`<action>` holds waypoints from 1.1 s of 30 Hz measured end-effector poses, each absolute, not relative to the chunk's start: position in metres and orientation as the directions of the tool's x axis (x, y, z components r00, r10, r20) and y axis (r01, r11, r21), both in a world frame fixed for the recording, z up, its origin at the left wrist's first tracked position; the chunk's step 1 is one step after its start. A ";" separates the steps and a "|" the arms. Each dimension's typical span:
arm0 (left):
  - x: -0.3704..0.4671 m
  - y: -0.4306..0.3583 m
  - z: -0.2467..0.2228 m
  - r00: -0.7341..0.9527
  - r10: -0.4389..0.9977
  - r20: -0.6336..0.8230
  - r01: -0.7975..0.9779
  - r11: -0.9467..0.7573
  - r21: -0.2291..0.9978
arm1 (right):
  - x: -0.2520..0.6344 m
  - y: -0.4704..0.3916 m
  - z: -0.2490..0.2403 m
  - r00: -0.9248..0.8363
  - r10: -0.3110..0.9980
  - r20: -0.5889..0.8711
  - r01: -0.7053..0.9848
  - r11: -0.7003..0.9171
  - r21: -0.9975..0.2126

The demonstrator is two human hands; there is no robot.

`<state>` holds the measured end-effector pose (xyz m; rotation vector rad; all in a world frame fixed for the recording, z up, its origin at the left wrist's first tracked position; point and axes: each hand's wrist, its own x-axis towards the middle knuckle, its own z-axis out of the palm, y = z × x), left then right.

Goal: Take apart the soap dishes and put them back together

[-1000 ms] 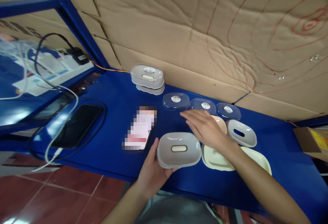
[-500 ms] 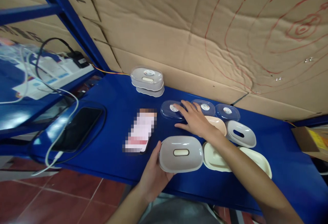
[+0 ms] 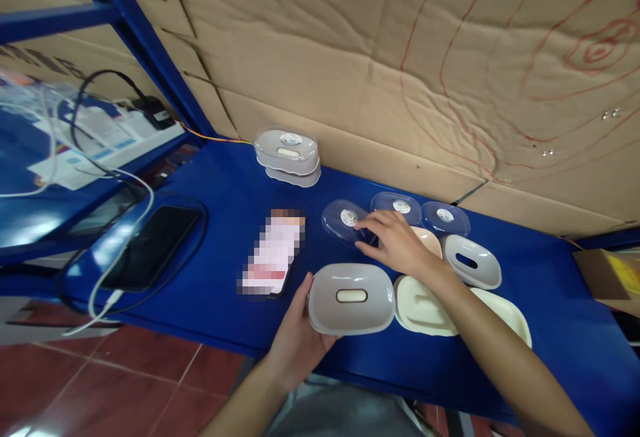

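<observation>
A grey oval dish (image 3: 351, 317) with a cream slot piece at its centre is held at its left side by my left hand (image 3: 295, 337). My right hand (image 3: 393, 240) has its fingers on the right end of a clear oval lid (image 3: 343, 227) with a round white sticker, which lies slightly turned on the table. Two more clear lids (image 3: 393, 207) (image 3: 445, 218) are behind and to the right. Under and beside my right arm are a peach dish (image 3: 429, 242), a grey dish with a dark slot (image 3: 473, 262) and cream dishes (image 3: 420, 307) (image 3: 505, 317).
Stacked grey dishes with a clear cover (image 3: 287, 150) stand at the back of the blue table (image 3: 225, 224). A blurred-out phone (image 3: 273, 254) lies at centre left. Further left are a black phone (image 3: 153, 247), cables and a power strip (image 3: 120, 147). Cardboard (image 3: 325, 57) rises behind.
My right hand has moved right and towards me, its fingers drawing together at the lid. That lid has shifted slightly right and turned. My left hand keeps the grey dish in nearly the same place.
</observation>
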<state>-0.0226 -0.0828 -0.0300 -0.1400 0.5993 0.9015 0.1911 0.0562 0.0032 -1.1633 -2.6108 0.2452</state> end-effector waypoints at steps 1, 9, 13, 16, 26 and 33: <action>-0.023 -0.083 -0.030 0.469 0.693 -0.547 -0.772 0.623 0.127 | 0.189 0.057 0.002 -0.644 0.745 0.175 0.701 0.666 -0.255; -0.023 -0.082 -0.031 0.462 0.684 -0.564 -0.770 0.625 0.127 | 0.171 0.064 -0.005 -0.608 0.780 0.148 0.742 0.624 -0.245; -0.024 -0.084 -0.036 0.487 0.701 -0.521 -0.775 0.622 0.112 | 0.185 0.054 0.017 -0.609 0.778 0.156 0.689 0.616 -0.381; -0.025 -0.085 -0.038 0.479 0.712 -0.514 -0.777 0.616 0.130 | 0.201 0.030 0.037 -0.661 0.742 0.110 0.586 0.602 -0.543; -0.022 -0.083 -0.037 0.519 0.697 -0.495 -0.722 0.667 0.182 | 0.208 -0.045 0.039 -0.756 0.655 0.004 0.547 0.634 -0.546; -0.020 -0.083 -0.033 0.495 0.691 -0.527 -0.690 0.681 0.245 | 0.208 -0.056 0.011 -0.709 0.701 0.077 0.531 0.602 -0.597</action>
